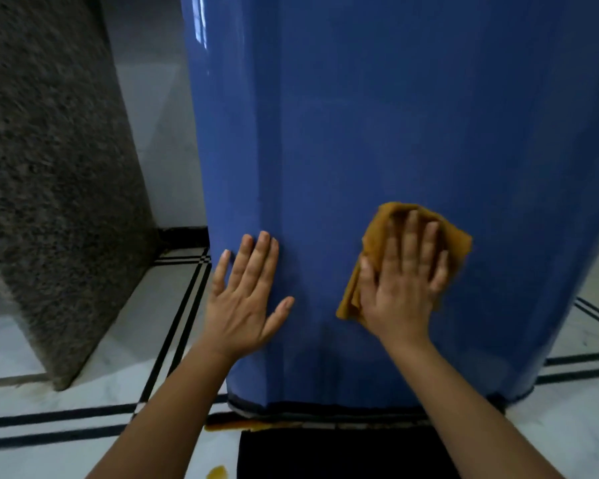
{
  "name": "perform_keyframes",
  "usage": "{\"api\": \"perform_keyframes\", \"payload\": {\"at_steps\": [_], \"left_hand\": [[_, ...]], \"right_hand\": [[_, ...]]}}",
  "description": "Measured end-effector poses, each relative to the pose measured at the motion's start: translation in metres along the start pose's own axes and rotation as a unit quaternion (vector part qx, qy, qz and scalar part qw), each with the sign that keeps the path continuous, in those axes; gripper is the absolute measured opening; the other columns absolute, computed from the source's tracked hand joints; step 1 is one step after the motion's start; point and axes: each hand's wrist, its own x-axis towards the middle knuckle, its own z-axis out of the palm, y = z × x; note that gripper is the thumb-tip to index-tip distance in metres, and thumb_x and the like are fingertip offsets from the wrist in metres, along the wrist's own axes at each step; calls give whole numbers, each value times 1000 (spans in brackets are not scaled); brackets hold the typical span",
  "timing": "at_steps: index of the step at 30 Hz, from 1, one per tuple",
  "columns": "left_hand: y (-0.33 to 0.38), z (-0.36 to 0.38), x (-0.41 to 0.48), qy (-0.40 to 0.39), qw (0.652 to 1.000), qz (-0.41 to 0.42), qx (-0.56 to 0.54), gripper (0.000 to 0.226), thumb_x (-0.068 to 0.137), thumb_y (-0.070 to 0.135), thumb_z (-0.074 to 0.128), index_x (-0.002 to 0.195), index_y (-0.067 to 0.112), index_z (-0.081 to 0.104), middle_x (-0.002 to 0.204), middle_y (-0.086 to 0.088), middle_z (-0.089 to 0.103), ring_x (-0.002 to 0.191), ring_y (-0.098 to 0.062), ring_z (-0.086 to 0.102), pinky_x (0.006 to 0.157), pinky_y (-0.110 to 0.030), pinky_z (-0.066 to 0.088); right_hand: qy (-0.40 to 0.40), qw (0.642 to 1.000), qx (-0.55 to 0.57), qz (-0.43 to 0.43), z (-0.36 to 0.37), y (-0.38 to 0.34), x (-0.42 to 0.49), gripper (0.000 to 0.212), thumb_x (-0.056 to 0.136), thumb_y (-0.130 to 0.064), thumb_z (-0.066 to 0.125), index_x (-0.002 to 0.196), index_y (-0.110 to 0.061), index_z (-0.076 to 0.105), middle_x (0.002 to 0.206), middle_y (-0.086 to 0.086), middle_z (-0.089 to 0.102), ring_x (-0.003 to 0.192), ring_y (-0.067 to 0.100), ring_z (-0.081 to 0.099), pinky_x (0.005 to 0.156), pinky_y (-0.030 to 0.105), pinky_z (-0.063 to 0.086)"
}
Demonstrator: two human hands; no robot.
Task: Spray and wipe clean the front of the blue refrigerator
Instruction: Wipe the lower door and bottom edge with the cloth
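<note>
The blue refrigerator (377, 133) fills the middle and right of the view, its glossy front facing me. My right hand (403, 281) lies flat, fingers spread, pressing a mustard-yellow cloth (370, 236) against the lower part of the door. The cloth sticks out above and to the left of the hand. My left hand (248, 295) rests flat and bare on the door near its lower left edge, fingers apart, holding nothing. No spray bottle is in view.
A grey speckled granite slab (56, 167) stands to the left of the fridge. The white tiled floor (83, 392) has black inlay lines. A dark mat (325, 454) lies at the fridge's foot, with orange-brown stains (218, 473) beside it.
</note>
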Motion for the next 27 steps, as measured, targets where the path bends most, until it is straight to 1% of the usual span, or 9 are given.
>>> {"api": "perform_keyframes", "payload": {"at_steps": [3,7,9,13,15,19,22,24,27], "left_hand": [[2,2,-9,-8,1000,29,-1,66,96,50,20,148,12,4,156,1,-9,144,-16,-1,115,-37,3],[2,7,-40,-22,999,32,-15,67,96,49,22,148,12,4,157,1,-8,144,-17,-1,115,-38,1],[7,11,-55,-37,998,44,-23,67,95,50,21,148,12,3,156,1,-9,144,-17,-2,115,-38,0],[15,21,-88,-64,996,58,-15,66,96,49,19,148,12,3,156,0,-9,144,-17,-4,115,-38,0],[19,26,-97,-60,997,50,-15,66,95,49,19,148,12,3,156,0,-10,144,-17,-5,115,-38,0],[27,35,-122,-56,997,44,-41,66,96,49,20,148,12,5,157,0,-8,144,-17,-3,115,-39,0],[34,35,-142,-75,995,39,-47,68,95,50,21,148,12,5,157,-1,-7,144,-17,-2,115,-38,0],[39,37,-147,-84,995,39,-41,68,95,50,21,148,12,4,157,0,-8,144,-17,-3,115,-38,-1],[44,39,-146,-81,996,36,-32,67,95,49,20,148,12,4,156,0,-10,143,-17,-5,115,-37,-1]], "right_hand": [[24,991,5,131,3,-25,1,51,98,-44,19,144,-24,10,151,11,26,140,30,12,108,48,15],[-37,995,-7,-94,19,-55,-55,57,97,-46,24,147,-30,3,157,-3,-8,143,17,-4,108,46,11],[-50,991,-19,-121,19,-31,-83,58,97,-48,23,147,-31,-1,156,-5,-13,143,15,-5,101,44,17],[-15,984,24,174,17,-8,-101,57,98,-45,20,146,-20,6,151,16,21,140,32,10,109,46,12],[3,973,36,226,25,-32,-109,56,98,-43,19,146,-17,7,151,18,20,142,31,7,111,47,9],[-101,995,7,-23,38,-75,-176,57,97,-47,13,147,-27,-7,155,-1,-17,143,19,-10,107,46,9],[-103,994,-17,-44,37,-46,-205,58,97,-48,14,147,-27,-6,155,-3,-16,143,17,-9,94,41,22],[-82,996,-3,17,34,-21,-211,61,97,-51,17,147,-26,-8,155,-5,-15,143,17,-9,105,42,16],[-29,965,61,255,34,-24,-201,62,96,-51,16,146,-24,-8,154,10,1,142,28,2,113,38,3]]}}
